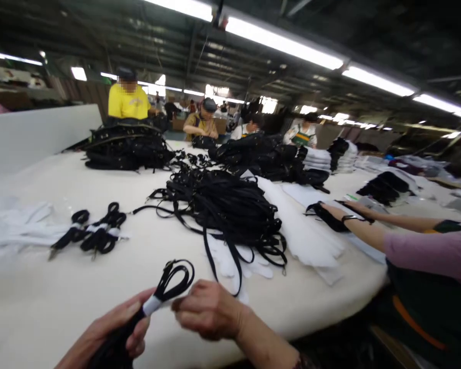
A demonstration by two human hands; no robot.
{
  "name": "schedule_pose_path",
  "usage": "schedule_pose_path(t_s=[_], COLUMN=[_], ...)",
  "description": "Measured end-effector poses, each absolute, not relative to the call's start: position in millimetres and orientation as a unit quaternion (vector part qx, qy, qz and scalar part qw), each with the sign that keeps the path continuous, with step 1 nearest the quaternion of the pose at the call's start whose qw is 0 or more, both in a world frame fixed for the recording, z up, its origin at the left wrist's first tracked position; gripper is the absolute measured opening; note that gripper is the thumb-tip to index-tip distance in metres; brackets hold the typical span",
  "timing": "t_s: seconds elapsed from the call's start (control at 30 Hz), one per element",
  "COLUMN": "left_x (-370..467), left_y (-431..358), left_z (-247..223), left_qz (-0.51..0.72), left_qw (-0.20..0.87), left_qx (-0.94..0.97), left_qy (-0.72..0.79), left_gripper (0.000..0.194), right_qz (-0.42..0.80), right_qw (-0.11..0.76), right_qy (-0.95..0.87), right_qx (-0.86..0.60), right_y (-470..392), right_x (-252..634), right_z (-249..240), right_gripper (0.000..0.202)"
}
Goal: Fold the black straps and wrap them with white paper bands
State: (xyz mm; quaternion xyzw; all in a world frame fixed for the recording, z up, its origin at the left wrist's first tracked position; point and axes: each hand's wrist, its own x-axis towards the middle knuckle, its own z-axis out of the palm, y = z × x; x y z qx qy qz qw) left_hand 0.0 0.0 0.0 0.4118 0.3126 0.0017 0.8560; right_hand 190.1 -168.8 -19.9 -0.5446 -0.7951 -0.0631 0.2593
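Observation:
A folded black strap (171, 281) with a white band (152, 305) around it is gripped in my left hand (119, 328), its looped end pointing up and right. Close beside the band, my right hand (211, 310) has its fingers pinched together; what they hold, if anything, is too hidden to name. Beyond my hands lies a large pile of loose black straps (226, 205), with white strips (225, 256) partly beneath it. Several banded strap bundles (103, 228) rest on the white table (42, 287) to the left.
At right, a co-worker's hands (340, 212) handle a black item over white sheets (303, 225). Black piles (126, 146) stand farther back, with several people behind them. Clear plastic and white material (19, 225) lie at far left.

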Motion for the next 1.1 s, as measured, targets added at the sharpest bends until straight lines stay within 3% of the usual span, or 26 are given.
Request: schedule_pose_path(t_s=[0.1, 0.27, 0.43, 0.57, 0.7, 0.83, 1.0, 1.1], left_x=[0, 8, 22, 25, 24, 26, 26, 24], left_y=[-6, -15, 3, 21, 26, 26, 41, 50], left_z=[-2, 7, -4, -19, -37, -50, -55, -60], left_qz=[-0.022, -0.029, -0.023, 0.02, 0.047, 0.059, 0.035, 0.004], left_qw=[0.92, 0.93, 0.852, 0.767, 0.67, 0.581, 0.682, 0.674], left_qx=[0.296, 0.301, 0.465, 0.602, 0.719, 0.785, 0.682, 0.701], left_qy=[0.254, 0.211, 0.237, 0.221, 0.18, 0.208, 0.261, 0.232], left_gripper=[0.056, 0.062, 0.075, 0.081, 0.084, 0.079, 0.063, 0.047], right_qz=[-0.139, -0.164, -0.016, 0.217, 0.402, 0.413, 0.417, 0.43], right_qw=[0.232, 0.304, 0.338, 0.523, 0.666, 0.717, 0.732, 0.734], right_qy=[-0.798, -0.734, -0.658, -0.477, -0.296, -0.177, -0.144, -0.139], right_qx=[-0.538, -0.585, -0.673, -0.672, -0.554, -0.533, -0.52, -0.506], right_y=[-155, -123, -109, -120, -119, -104, -99, -101], right_x=[197, 186, 176, 172, 168, 156, 147, 146], right_z=[-32, -53, -64, -67, -68, -69, -70, -71], right_gripper=[0.013, 0.017, 0.024, 0.033, 0.053, 0.043, 0.048, 0.044])
